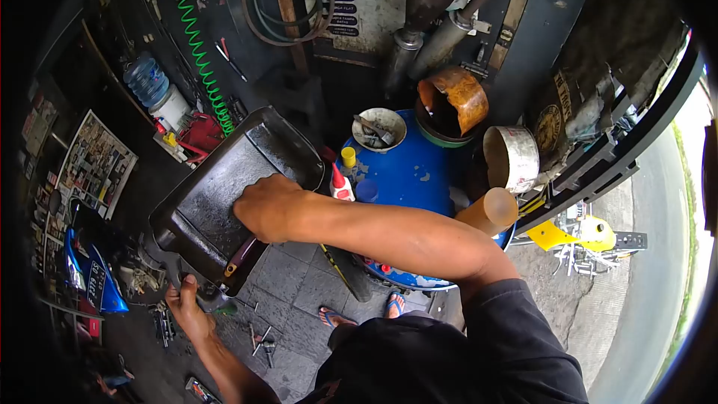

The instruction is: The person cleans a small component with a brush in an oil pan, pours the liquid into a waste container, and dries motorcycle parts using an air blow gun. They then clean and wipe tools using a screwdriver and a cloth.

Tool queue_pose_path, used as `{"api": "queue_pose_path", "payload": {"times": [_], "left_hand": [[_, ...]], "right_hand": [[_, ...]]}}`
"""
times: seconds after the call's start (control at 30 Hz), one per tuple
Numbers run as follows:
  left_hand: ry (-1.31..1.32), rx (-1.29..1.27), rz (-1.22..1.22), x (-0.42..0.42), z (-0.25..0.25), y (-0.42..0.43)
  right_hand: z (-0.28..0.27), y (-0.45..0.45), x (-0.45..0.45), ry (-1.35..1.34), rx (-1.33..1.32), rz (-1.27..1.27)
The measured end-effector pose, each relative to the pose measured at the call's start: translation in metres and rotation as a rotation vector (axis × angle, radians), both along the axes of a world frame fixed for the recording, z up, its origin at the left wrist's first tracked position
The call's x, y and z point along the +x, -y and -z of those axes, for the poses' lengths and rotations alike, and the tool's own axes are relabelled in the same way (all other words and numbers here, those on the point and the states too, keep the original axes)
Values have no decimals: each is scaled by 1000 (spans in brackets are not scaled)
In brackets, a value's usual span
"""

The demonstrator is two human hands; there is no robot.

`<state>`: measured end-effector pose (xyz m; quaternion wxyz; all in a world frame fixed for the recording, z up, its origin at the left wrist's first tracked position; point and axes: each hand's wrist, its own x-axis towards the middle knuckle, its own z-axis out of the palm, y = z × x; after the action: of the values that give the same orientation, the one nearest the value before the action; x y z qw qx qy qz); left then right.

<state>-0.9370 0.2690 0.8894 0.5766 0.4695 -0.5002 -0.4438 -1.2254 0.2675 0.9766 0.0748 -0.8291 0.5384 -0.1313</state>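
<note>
A black rectangular tray (213,168) with a ridged, wet-looking inside is tilted in front of me. My right hand (268,208) reaches across into it with fingers curled; what they grip, if anything, is hidden. From beneath that fist a dark purple and brown handle (243,256) sticks out towards the tray's near corner. Whether the fist holds this handle I cannot tell. At the lower left, my left hand (188,310) has its thumb and fingers around a dark curved metal part (166,260) beside the tray's edge.
On a blue drum (407,172) stand a bowl with a brush (380,129), a red-capped white bottle (341,185), a rusty cut-open can (458,97) and an orange-brown cylinder (493,211). Loose tools (263,344) lie on the paving. A green coiled hose (196,45) hangs behind.
</note>
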Motion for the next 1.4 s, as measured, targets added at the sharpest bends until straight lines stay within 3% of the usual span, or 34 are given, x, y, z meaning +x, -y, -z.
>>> {"api": "queue_pose_path", "payload": {"times": [0.07, 0.3, 0.53, 0.6, 0.63, 0.67, 0.73, 0.83, 1.03, 1.17, 1.27, 1.4], "left_hand": [[30, 12, -46, 8, 0, -4], [5, 31, -175, 24, 12, -8], [31, 167, -282, 55, 41, 8], [44, 140, -266, 64, 49, 21], [56, 294, -323, 62, 34, 22], [97, 98, -214, 84, 62, 37], [106, 246, -157, 106, 64, 49], [56, 194, -166, 135, 88, 75], [105, 311, -353, 201, 140, 106], [276, 525, -525, 242, 163, 120], [278, 562, -639, 271, 216, 139], [364, 668, -757, 301, 258, 188]], "right_hand": [[2, 10, 20, -106, 122, -85], [25, 42, 77, -232, 174, -158], [33, 59, 91, -7, 77, -216], [39, 71, 95, 64, 132, -167], [41, 76, 99, 121, 138, -119], [41, 83, 101, 226, 204, -72], [51, 97, 103, 370, 190, -27], [61, 120, 110, 485, 260, 102], [170, 161, 99, 886, 383, 200], [254, 179, 84, 898, 493, 427], [345, 201, 59, 809, 489, 529], [406, 240, 56, 779, 770, 877]]}}
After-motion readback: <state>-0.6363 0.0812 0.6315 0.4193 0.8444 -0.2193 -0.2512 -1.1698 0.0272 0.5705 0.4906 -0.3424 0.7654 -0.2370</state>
